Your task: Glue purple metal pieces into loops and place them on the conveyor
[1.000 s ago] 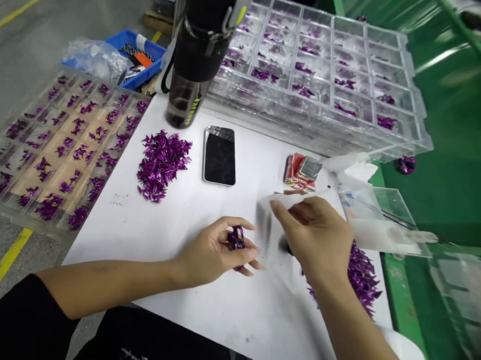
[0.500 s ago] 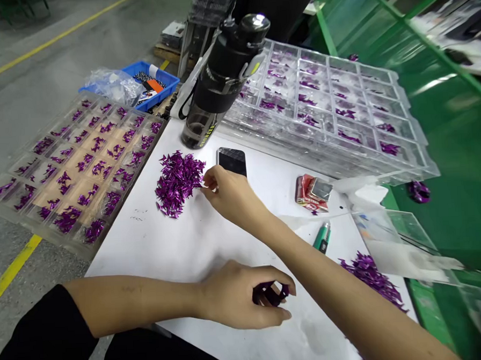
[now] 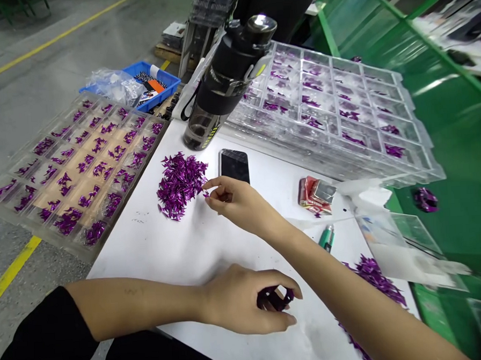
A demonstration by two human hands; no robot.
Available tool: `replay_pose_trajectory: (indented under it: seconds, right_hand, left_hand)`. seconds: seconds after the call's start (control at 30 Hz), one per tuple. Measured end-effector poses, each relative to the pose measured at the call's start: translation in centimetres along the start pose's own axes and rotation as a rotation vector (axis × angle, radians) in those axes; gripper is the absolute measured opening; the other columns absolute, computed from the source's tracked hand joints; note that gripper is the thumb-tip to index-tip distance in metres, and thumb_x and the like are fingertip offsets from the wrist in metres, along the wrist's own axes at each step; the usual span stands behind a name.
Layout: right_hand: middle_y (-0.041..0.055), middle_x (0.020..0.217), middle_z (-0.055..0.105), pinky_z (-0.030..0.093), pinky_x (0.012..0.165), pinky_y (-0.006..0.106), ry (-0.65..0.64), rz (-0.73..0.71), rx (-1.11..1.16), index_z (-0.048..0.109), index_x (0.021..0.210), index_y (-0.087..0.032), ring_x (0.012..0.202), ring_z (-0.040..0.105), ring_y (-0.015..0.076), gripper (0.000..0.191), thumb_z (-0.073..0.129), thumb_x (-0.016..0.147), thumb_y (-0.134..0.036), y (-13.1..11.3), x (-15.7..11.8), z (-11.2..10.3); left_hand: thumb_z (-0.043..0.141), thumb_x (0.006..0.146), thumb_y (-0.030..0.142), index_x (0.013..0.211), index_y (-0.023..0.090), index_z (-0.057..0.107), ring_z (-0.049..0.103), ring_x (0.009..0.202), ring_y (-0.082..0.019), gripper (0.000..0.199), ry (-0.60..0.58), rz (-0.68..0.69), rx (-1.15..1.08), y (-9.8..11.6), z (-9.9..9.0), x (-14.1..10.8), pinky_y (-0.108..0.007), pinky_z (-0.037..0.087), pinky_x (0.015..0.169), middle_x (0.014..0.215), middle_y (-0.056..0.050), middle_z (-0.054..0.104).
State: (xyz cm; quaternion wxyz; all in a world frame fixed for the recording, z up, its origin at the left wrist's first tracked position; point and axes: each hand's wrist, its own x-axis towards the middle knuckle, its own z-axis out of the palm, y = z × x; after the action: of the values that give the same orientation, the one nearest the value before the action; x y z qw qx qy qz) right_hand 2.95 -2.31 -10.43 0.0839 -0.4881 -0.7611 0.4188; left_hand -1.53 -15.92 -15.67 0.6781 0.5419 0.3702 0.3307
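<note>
My left hand [image 3: 246, 298] rests low over the white table, its fingers curled round a dark purple hollow part [image 3: 277, 297]. The fingers cover much of that part, so its full shape is hidden. At the right edge of a heap of small pointed purple pieces [image 3: 180, 186], my right hand [image 3: 236, 201] has thumb and forefinger drawn together on a small purple piece [image 3: 205, 193]. Just behind that hand lies a black phone [image 3: 235, 165]. My right forearm crosses over the table's right side, partly covering a second purple heap [image 3: 377, 277].
A compartment tray [image 3: 83, 247] of purple pieces stands left. Behind are a black bottle [image 3: 223, 89] and stacked clear compartment boxes [image 3: 335, 143]. Right lie a red packet [image 3: 306, 195], a green-capped tool [image 3: 327, 238] and another purple part [image 3: 426, 199]. A blue bin [image 3: 170, 87] sits farther back.
My right thumb and forefinger have shifted slightly toward me at the heap's edge, and a small purple piece now shows between them. The left hand keeps its hold on the hollow part.
</note>
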Motion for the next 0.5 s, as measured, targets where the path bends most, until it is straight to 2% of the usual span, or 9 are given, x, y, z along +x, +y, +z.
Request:
replay_pose_trajectory:
  seconds: [0.07,0.17,0.3,0.4,0.5]
  right_hand:
    - [0.0009,0.078,0.07,0.051,0.067,0.03,0.033,-0.01,0.138,0.066,0.097,-0.021,0.069,0.064,0.0163,0.017,0.069,0.081,-0.027,0.2,-0.7,-0.3]
    - [0.0033,0.08,0.072,0.057,0.068,0.032,0.162,-0.053,0.276,0.064,0.084,-0.021,0.071,0.068,0.0185,0.026,0.08,0.076,-0.04,0.9,-2.8,-1.1]
    - [0.006,0.09,0.078,0.061,0.067,0.031,0.446,0.07,0.331,0.074,0.08,-0.022,0.079,0.075,0.023,0.032,0.089,0.072,-0.05,2.2,-7.9,-1.8]
    - [0.0049,0.088,0.079,0.059,0.058,0.029,0.669,0.21,0.319,0.079,0.082,-0.024,0.077,0.075,0.0245,0.032,0.092,0.071,-0.051,3.6,-11.5,-1.0]
    - [0.0051,0.082,0.078,0.061,0.059,0.031,0.699,0.241,0.37,0.08,0.086,-0.023,0.072,0.075,0.0243,0.03,0.089,0.077,-0.051,5.2,-13.3,0.7]
  left_hand:
    - [0.08,0.077,0.028,0.11,0.02,0.072,0.066,0.077,-0.016,0.035,0.019,-0.006,-0.068,-0.2,0.1,-0.1,-0.034,0.06,0.087,0.09,-0.003,0.072]
    - [0.086,0.073,0.03,0.109,0.02,0.069,0.067,0.076,-0.015,0.042,0.085,-0.043,-0.265,-0.3,0.3,-0.2,-0.031,0.06,0.077,0.093,-0.003,0.071]
    - [0.092,0.07,0.039,0.111,0.021,0.06,0.073,0.073,-0.017,0.055,0.245,-0.099,-0.613,0.3,-0.5,0.1,-0.029,0.058,0.064,0.095,-0.004,0.069]
    - [0.09,0.076,0.038,0.116,0.021,0.057,0.075,0.075,-0.018,0.055,0.389,-0.097,-0.703,1.2,-1.6,0.5,-0.031,0.059,0.066,0.098,-0.004,0.071]
    - [0.089,0.077,0.034,0.119,0.021,0.058,0.076,0.076,-0.019,0.054,0.417,-0.086,-0.691,1.7,-2.3,0.7,-0.032,0.059,0.066,0.102,-0.006,0.072]
